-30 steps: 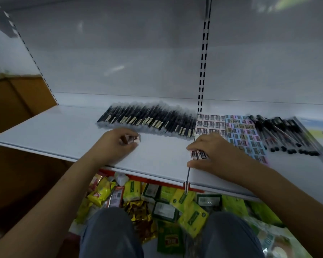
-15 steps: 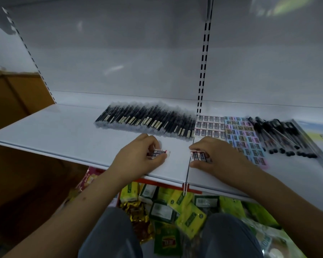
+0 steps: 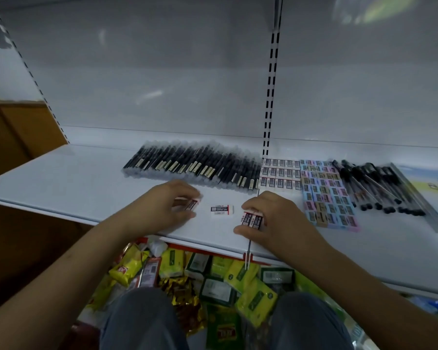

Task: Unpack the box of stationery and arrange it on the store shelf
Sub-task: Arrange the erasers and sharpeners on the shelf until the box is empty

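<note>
One eraser (image 3: pixel 222 210) now lies loose on the shelf (image 3: pixel 74 183).
The left hand (image 3: pixel 167 205) set it down and pinches another; the right hand (image 3: pixel 276 221) grips a small stack, awaiting rows.

The light here is dim and cool, and it comes from above: a greenish-white glare patch (image 3: pixel 379 11) smears the back panel at one o'clock. My white shelf (image 3: pixel 61 183) takes the most light; below its edge, at six o'clock, things fall into shadow. The wide lens bows the shelf toward nine and three o'clock, and the pens (image 3: pixel 192 165) look soft, slightly blurred
</note>
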